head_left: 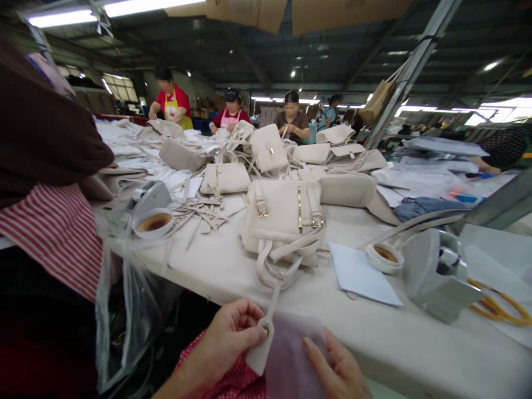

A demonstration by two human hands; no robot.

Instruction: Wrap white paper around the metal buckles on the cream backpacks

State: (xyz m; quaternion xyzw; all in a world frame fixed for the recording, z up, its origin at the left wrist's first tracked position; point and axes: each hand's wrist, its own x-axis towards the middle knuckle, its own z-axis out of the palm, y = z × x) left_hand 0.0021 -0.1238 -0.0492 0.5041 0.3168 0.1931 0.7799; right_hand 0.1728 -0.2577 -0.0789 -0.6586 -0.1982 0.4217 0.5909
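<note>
My left hand [226, 338] is closed in a pinch on a cream leather strap tab [261, 346] with a small metal ring, at the table's near edge. The strap runs up to a cream backpack [286, 213] with gold buckles lying on the white table [233, 266]. My right hand [338, 368] lies with fingers stretched against a translucent pinkish sheet [291, 354] held under the tab.
A person in a striped apron [54, 233] stands close on the left. Two small glue dishes [153, 223] [384, 256], a grey tool [436, 274], white paper [361, 274], loose strap pieces [203, 213] and several cream bags [268, 147] crowd the table. Other workers stand at the far end.
</note>
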